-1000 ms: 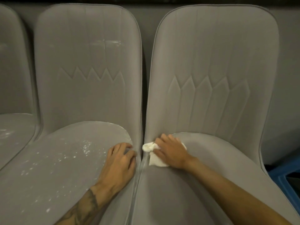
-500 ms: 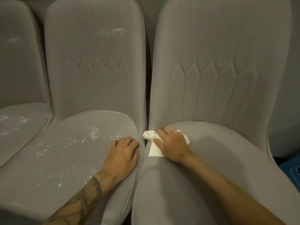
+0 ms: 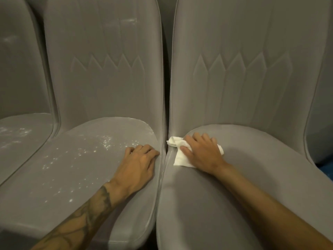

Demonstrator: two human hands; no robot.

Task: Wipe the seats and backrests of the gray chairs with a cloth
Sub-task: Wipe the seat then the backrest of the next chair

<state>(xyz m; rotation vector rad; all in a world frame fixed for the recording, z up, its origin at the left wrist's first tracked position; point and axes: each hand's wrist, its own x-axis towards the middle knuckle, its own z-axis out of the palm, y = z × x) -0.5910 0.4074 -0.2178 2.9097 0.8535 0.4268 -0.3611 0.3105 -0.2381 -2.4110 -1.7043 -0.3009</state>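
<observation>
A folded white cloth (image 3: pixel 181 160) lies at the back left corner of a smooth gray upholstered chair (image 3: pixel 252 177); the right hand (image 3: pixel 201 154) presses it flat, fingers extended; left of that chair, the left hand (image 3: pixel 138 163) rests relaxed, holding nothing, on a white-speckled gray neighbouring seat (image 3: pixel 72 168); seat wiping seems under way; the next stroke likely sweeps rightward, where that chair's seat lies open.

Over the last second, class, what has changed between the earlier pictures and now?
Nothing on the chairs has clearly moved; only the view has drawn closer. The right hand still presses the white cloth at the back left corner of the right chair's seat. The left hand still rests by the right edge of the middle seat, whose white specks remain.
</observation>
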